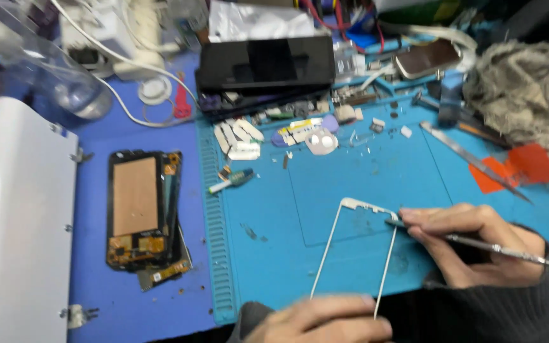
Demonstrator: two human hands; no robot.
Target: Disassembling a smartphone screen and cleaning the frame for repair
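Blue mat (325, 190): white frame (357, 248) lengthwise away from person; left hand (319, 321) grip pinches near end, right hand (471, 244) grip holds metal tool (509, 251).

frame: thin white phone bezel (357, 248), empty rectangle, upper end resting on the blue mat
tool: slim metal pick (478, 243), tip touching the bezel's top right corner

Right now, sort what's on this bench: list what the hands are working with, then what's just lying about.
In use:
- white phone frame, held by left hand
- thin metal tool, held in right hand, tip at the frame's top corner

Lying about:
- opened phone screen assembly
- black phone
- grey rag
- orange pieces
- metal blade
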